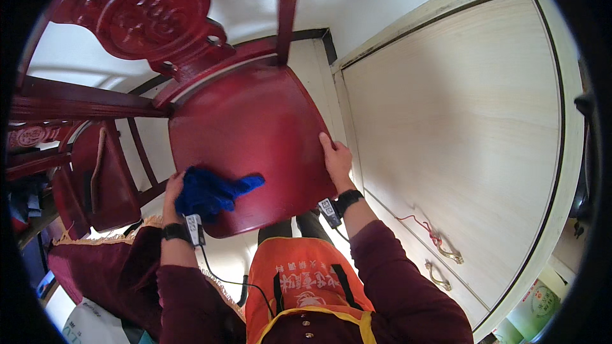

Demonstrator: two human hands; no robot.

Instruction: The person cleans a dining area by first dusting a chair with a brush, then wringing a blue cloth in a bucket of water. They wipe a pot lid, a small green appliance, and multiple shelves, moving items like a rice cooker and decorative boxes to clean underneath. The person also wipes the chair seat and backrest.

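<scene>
Before me stands a dark red wooden chair, its smooth seat facing up and its carved backrest rising at the upper left. My right hand grips the seat's right edge, thumb on top and fingers over the side. At the seat's left front edge, my left hand grips the edge with a blue cloth against it. The cloth lies bunched on the seat, one end stretching to the right. How the left fingers hold the cloth and edge is partly hidden.
A pale wooden cabinet door rises close on the right, with brass handles and a red cord. Another red chair stands at left. A fringed maroon tablecloth hangs lower left, near a white bag.
</scene>
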